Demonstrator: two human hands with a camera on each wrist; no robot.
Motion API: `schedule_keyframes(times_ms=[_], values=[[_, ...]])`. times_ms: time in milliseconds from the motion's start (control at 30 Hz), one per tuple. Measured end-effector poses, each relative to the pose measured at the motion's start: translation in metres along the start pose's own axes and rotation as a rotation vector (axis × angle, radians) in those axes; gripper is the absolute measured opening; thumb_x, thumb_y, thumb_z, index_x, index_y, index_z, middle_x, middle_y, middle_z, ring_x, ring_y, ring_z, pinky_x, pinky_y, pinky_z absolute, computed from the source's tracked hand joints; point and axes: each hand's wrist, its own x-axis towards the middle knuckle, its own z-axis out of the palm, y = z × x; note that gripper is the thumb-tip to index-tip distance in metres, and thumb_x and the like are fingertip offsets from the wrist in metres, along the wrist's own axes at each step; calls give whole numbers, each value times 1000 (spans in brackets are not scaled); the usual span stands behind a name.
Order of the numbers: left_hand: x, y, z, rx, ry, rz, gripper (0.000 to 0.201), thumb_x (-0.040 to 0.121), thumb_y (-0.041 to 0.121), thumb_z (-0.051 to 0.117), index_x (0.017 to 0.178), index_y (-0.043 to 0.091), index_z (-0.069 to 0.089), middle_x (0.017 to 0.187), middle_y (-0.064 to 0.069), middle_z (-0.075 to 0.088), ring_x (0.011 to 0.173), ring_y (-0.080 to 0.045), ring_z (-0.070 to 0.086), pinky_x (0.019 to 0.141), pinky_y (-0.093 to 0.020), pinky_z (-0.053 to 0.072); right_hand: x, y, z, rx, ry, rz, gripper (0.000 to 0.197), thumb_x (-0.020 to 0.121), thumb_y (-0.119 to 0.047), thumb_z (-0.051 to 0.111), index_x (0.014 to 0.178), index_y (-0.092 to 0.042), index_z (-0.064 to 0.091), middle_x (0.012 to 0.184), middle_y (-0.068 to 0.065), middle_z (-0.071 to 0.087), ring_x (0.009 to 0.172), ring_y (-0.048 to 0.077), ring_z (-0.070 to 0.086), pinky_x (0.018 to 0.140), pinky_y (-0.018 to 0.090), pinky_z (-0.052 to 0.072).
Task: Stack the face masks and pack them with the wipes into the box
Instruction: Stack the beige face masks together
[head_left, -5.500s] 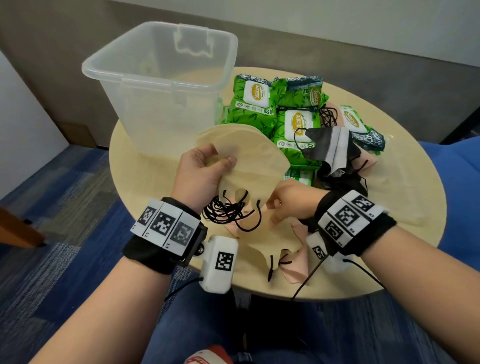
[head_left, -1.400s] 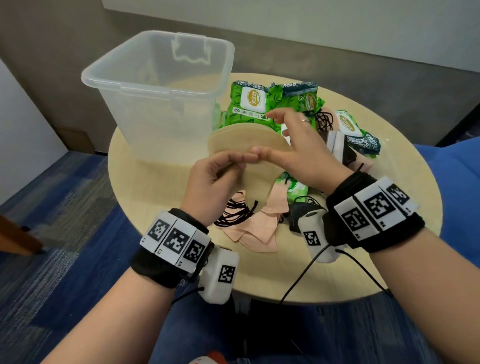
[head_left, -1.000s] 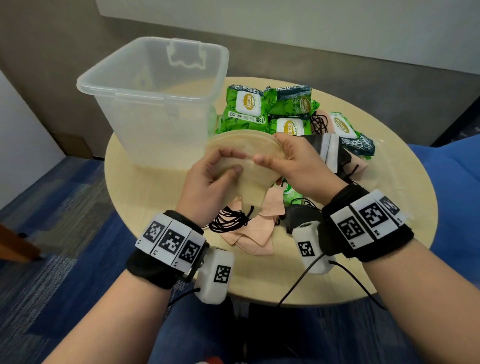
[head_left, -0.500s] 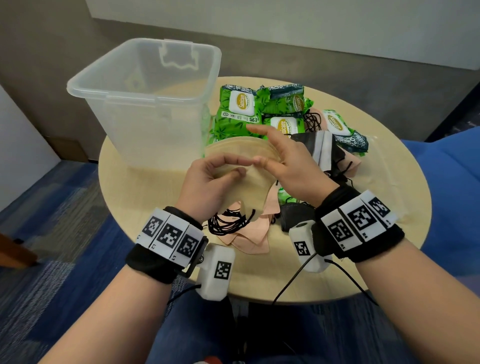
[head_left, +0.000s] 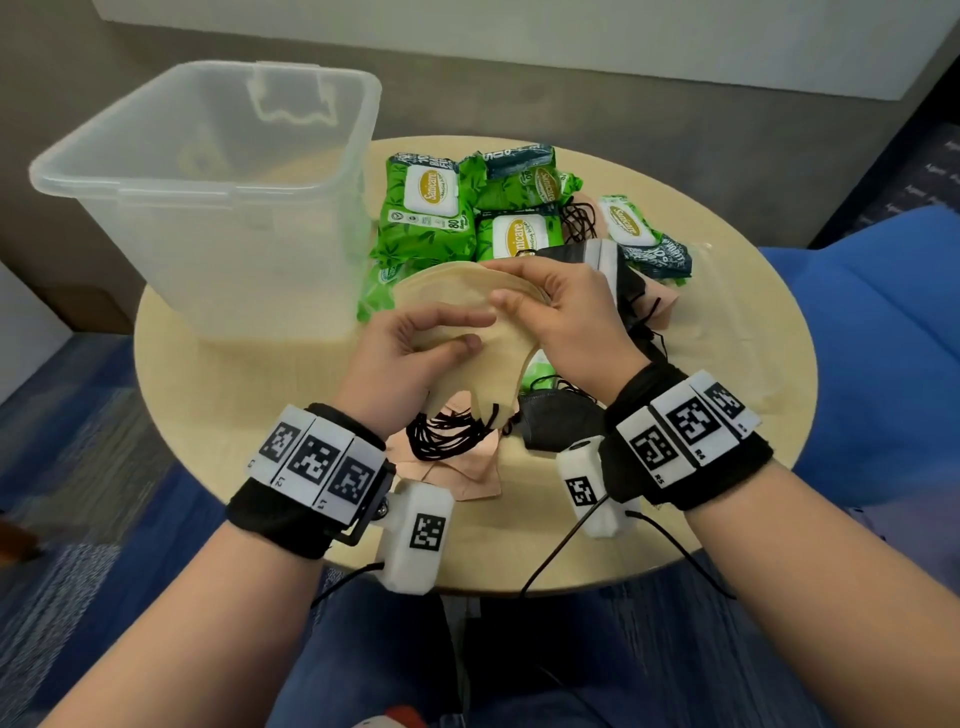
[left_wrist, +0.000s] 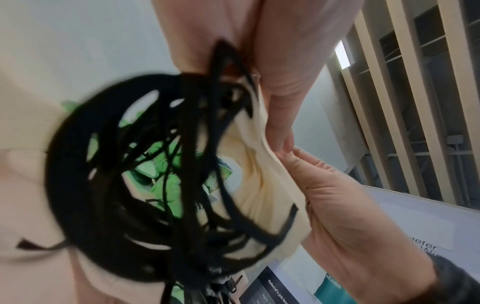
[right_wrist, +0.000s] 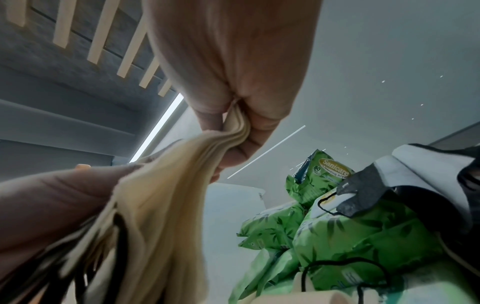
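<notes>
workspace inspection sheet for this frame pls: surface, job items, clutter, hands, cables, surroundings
Surface: round light wood table, items spread over the far and middle part.
Job's things: beige masks held as a stack above the table; clear box upright at far left, appears empty; green wipes packs heaped right of the box; pink masks and black masks loose on the table.
Clutter: nothing seen.
Hands: left hand and right hand both pinch the beige stack.
Cables: black leads hang from the wrist cameras over the near edge.
Surroundings: blue carpet, grey wall base, blue seat at right.
</notes>
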Motion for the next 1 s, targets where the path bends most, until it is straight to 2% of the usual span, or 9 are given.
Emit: schedule_keyframes(times_ms=[100, 233, 333, 400, 500, 600, 700, 833, 1000], values=[[3, -1, 1, 41, 19, 1, 25, 84, -5, 60, 85, 18, 71, 71, 17, 70, 72, 5, 62, 67, -10, 47, 1, 4, -1, 6, 15, 8, 21, 83, -6, 65, 104, -9, 70, 90, -3, 67, 81, -5, 60, 84, 20, 48], [7, -2, -2, 61, 62, 7, 27, 86, -8, 56, 100, 11, 68, 66, 21, 69, 63, 10, 59, 62, -5, 42, 6, 1, -8, 45, -32, 20, 13, 84, -17, 65, 93, -27, 67, 85, 17, 70, 73, 29, 65, 72, 44, 54], [9, -4, -12, 49, 157, 9, 28, 86, -8, 55, 105, 9, 66, 65, 20, 69, 62, 9, 57, 62, -6, 43, 17, 6, -32, 12, 14, 147, 20, 91, -6, 55, 107, -17, 60, 78, 5, 67, 57, 12, 62, 60, 30, 54], [10, -6, -20, 40, 205, 1, 27, 86, -8, 55, 104, 9, 66, 65, 20, 69, 63, 8, 58, 65, -7, 45, 24, 21, -50, -88, 34, 249, 30, 90, -5, 57, 119, -12, 55, 76, 1, 64, 60, 12, 61, 64, 28, 54], [10, -9, -27, 41, 242, -10, 25, 86, -7, 56, 100, 11, 67, 68, 22, 69, 65, 9, 59, 66, -7, 44, 26, 43, -60, -247, -10, 377, 30, 86, -8, 62, 114, -16, 56, 85, 4, 62, 79, 21, 62, 78, 38, 54], [9, -12, -33, 41, 276, -20, 22, 86, -4, 57, 92, 13, 69, 69, 22, 69, 68, 9, 60, 68, -7, 45, 22, 47, -50, -388, -159, 416, 29, 84, -17, 66, 112, -15, 61, 99, 5, 63, 91, 18, 57, 86, 31, 47], [9, -13, -41, 46, 313, -22, 21, 86, -3, 58, 94, 13, 69, 68, 22, 69, 68, 8, 60, 67, -7, 45, 17, 38, -23, -508, -414, 367, 48, 81, -28, 70, 124, -15, 55, 122, 9, 58, 107, 20, 55, 91, 27, 42], [8, -14, -50, 55, 351, -26, 21, 87, -2, 58, 97, 12, 69, 68, 22, 69, 69, 8, 60, 66, -8, 45, 14, 30, 21, -727, -753, 247, 91, 70, -43, 76, 144, -27, 26, 143, 13, 31, 130, 30, 31, 107, 39, 32], [4, -15, -61, 59, 386, -22, 22, 87, -1, 58, 105, 10, 65, 68, 24, 68, 70, 9, 60, 68, -6, 44, 14, 27, 53, -978, -996, 214, 119, 57, -42, 84, 145, -44, 5, 154, 14, -6, 141, 39, 0, 109, 59, 21]])
